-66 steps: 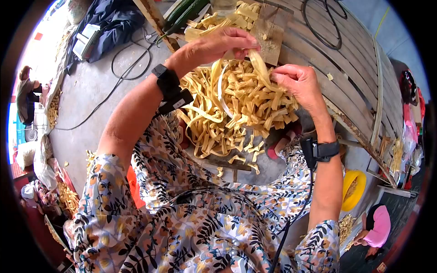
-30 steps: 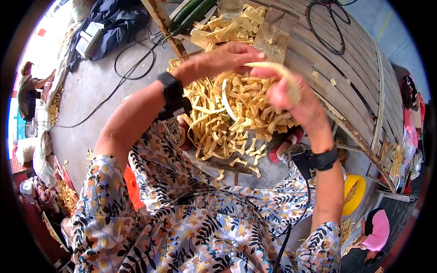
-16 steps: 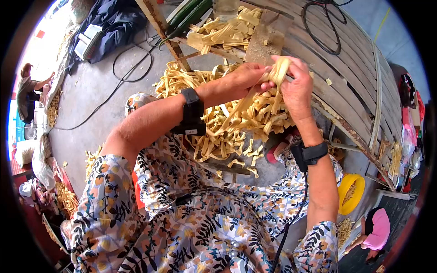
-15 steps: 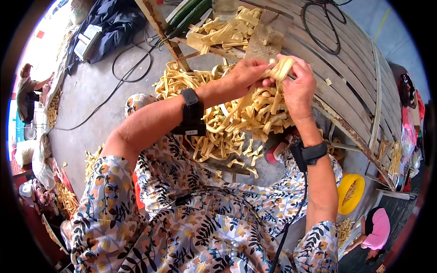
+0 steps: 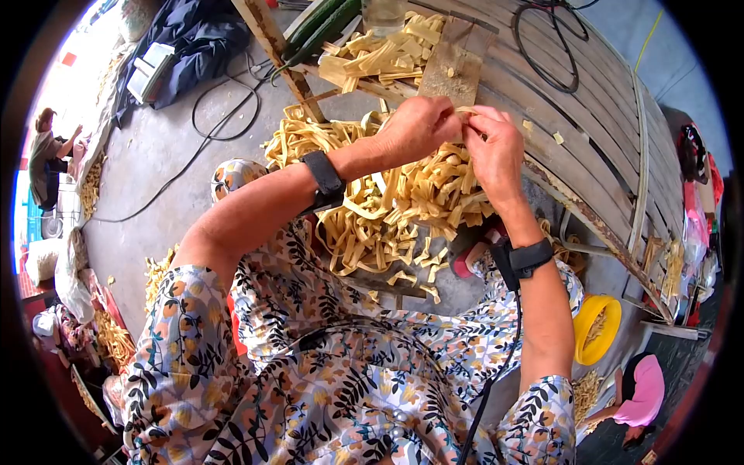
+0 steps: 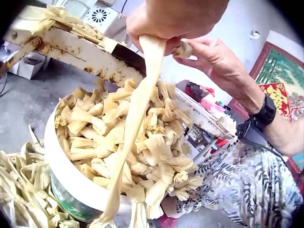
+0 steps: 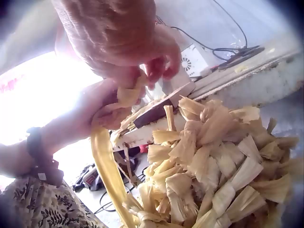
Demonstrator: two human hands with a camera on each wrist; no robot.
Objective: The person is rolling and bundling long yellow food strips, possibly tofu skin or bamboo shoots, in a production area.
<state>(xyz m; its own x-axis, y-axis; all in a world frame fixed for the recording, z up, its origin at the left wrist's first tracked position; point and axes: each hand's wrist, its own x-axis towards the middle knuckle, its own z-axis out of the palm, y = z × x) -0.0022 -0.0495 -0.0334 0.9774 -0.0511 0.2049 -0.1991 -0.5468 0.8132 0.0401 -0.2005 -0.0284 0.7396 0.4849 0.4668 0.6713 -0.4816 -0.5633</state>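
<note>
Two hands meet at one pale yellow strip [image 6: 130, 121] above the heaped bucket: left hand [image 5: 422, 125] has fingers curled tight on it, with the long tail hanging down in front of the heap, and right hand [image 5: 497, 151] pinches its small rolled end [image 6: 183, 49] between thumb and fingertips, not fully closed. Knotted pieces [image 6: 102, 137] pile above the white rim of the bucket [image 6: 71, 175], loose strips [image 6: 28, 192] lie beside it, and slatted bench [image 5: 597, 151] sits just beyond, carrying board [image 5: 451, 74] and more flat strips [image 5: 387, 50].
</note>
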